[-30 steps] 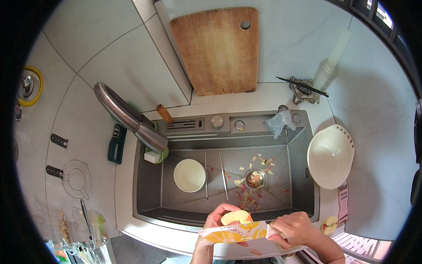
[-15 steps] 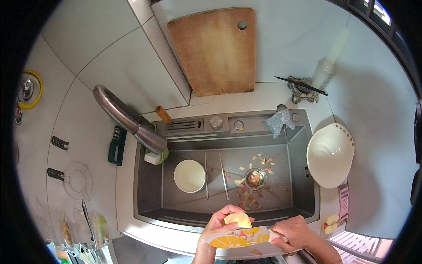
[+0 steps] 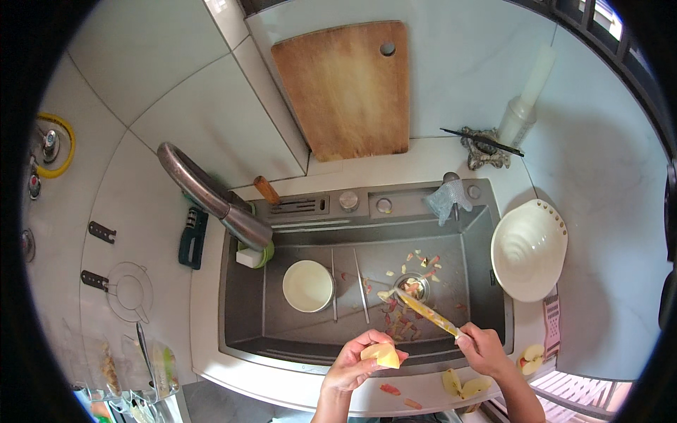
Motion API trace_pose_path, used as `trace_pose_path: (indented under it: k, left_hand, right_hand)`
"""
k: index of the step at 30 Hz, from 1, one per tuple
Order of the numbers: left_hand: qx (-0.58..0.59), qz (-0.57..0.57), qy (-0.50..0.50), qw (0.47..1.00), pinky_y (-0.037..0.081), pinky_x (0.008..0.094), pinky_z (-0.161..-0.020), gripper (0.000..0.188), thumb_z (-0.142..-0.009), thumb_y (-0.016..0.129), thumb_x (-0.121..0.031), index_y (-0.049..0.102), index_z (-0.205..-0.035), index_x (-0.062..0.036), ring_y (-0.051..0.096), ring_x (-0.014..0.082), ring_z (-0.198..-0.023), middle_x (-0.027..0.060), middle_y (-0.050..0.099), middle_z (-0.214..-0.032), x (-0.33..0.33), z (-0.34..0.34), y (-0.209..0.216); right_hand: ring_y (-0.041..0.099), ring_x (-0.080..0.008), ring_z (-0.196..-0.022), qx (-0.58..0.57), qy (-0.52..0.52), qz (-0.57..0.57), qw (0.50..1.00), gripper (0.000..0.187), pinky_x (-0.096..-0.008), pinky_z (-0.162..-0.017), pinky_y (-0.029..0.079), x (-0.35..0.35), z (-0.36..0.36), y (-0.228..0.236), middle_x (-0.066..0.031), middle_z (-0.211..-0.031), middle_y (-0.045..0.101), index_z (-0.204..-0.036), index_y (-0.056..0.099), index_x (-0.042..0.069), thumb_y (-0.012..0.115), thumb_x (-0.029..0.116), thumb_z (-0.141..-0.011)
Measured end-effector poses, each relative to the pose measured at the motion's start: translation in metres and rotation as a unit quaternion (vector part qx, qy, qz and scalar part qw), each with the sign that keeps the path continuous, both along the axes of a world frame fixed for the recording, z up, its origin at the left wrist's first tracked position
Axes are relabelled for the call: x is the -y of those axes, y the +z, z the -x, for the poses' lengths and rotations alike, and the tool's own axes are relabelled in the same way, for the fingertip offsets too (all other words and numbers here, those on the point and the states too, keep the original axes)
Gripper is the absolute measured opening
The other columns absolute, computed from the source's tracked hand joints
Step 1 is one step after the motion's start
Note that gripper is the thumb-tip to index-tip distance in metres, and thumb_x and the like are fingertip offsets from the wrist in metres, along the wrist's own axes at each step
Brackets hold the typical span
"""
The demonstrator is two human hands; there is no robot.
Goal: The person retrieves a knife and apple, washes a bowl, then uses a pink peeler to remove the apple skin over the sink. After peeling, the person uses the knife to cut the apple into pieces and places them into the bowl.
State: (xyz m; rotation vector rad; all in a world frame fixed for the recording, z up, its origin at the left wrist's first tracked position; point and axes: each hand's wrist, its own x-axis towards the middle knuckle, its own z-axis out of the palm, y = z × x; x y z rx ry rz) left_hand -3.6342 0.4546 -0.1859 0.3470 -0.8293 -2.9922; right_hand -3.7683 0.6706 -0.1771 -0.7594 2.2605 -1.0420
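Note:
At the sink's near edge, my left hand closes its fingers round a peeled apple piece. My right hand grips the pale handle of a yellow-patterned knife. Its blade reaches out over the sink, with the tip close to the drain. Cut apple pieces lie on the counter below my right hand, next to a few red peel strips. Another apple half rests farther right.
Peel scraps lie around the drain in the grey sink. A white bowl stands inside it at left, under the faucet. A white colander bowl sits right of the sink; a cutting board leans behind.
The knife has swung away from the apple piece, from lying across in front of my left hand to pointing over the sink. The apple pieces on the counter now show.

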Motion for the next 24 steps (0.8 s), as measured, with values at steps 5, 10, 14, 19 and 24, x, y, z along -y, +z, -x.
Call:
trace_pose_path:
  k: [5, 10, 14, 19, 24]
  left_hand:
    - [-0.054, 0.133, -0.042, 0.989, 0.046, 0.0365, -0.08, 0.038, -0.068, 0.065, -0.01, 0.048, -0.098, 0.0058, 0.056, 0.0299, -0.093, 0.0171, 0.054, -0.094, -0.006, 0.024, 0.038]
    - [-0.103, 0.586, -0.094, 0.798, 0.042, 0.0279, -0.08, 0.036, -0.071, 0.066, -0.009, 0.052, -0.104, -0.0034, 0.054, 0.0158, -0.094, 0.008, 0.055, -0.102, -0.05, 0.111, 0.053]
    - [-0.121, 0.691, -0.135, 0.699, 0.04, 0.0373, -0.078, 0.029, -0.069, 0.064, -0.016, 0.053, -0.093, -0.0043, 0.052, 0.0315, -0.088, 0.0126, 0.059, -0.089, -0.118, 0.222, 0.008]
    - [-0.049, 0.774, -0.191, 0.601, 0.042, 0.0354, -0.08, 0.031, -0.068, 0.067, -0.018, 0.056, -0.093, -0.0056, 0.053, 0.0298, -0.091, 0.0138, 0.055, -0.097, -0.182, 0.287, -0.037]
    - [0.011, 0.783, -0.195, 0.59, 0.042, 0.0354, -0.081, 0.036, -0.067, 0.068, -0.02, 0.055, -0.097, -0.004, 0.051, 0.0289, -0.094, 0.0144, 0.049, -0.108, -0.199, 0.305, -0.057]
  right_hand:
    - [0.058, -0.0339, -0.059, -0.018, 0.003, -0.139, 0.99, 0.033, -0.0418, -0.056, 0.045, 0.001, 0.002, -0.03, -0.0197, -0.064, 0.057, -0.084, 0.053, 0.001, 0.04, 0.031, -0.086]
    - [0.058, -0.0372, -0.058, -0.093, -0.066, -0.125, 0.986, 0.042, -0.0476, -0.055, 0.047, -0.008, -0.005, -0.05, -0.0219, -0.062, 0.058, -0.083, 0.052, 0.0, 0.037, 0.039, -0.086]
    - [0.057, -0.0351, -0.051, -0.109, -0.061, -0.182, 0.975, 0.042, -0.0454, -0.048, 0.046, -0.017, -0.011, -0.05, -0.0178, -0.055, 0.056, -0.077, 0.051, 0.002, 0.037, 0.04, -0.086]
    - [0.056, -0.0327, -0.047, -0.132, -0.062, -0.167, 0.975, 0.043, -0.0423, -0.044, 0.046, -0.029, -0.011, -0.045, -0.0157, -0.051, 0.055, -0.074, 0.052, 0.002, 0.037, 0.04, -0.087]
    - [0.056, -0.0304, -0.044, -0.127, -0.06, -0.142, 0.98, 0.039, -0.0414, -0.039, 0.044, -0.044, -0.011, -0.041, -0.0147, -0.05, 0.054, -0.077, 0.053, 0.001, 0.042, 0.037, -0.084]
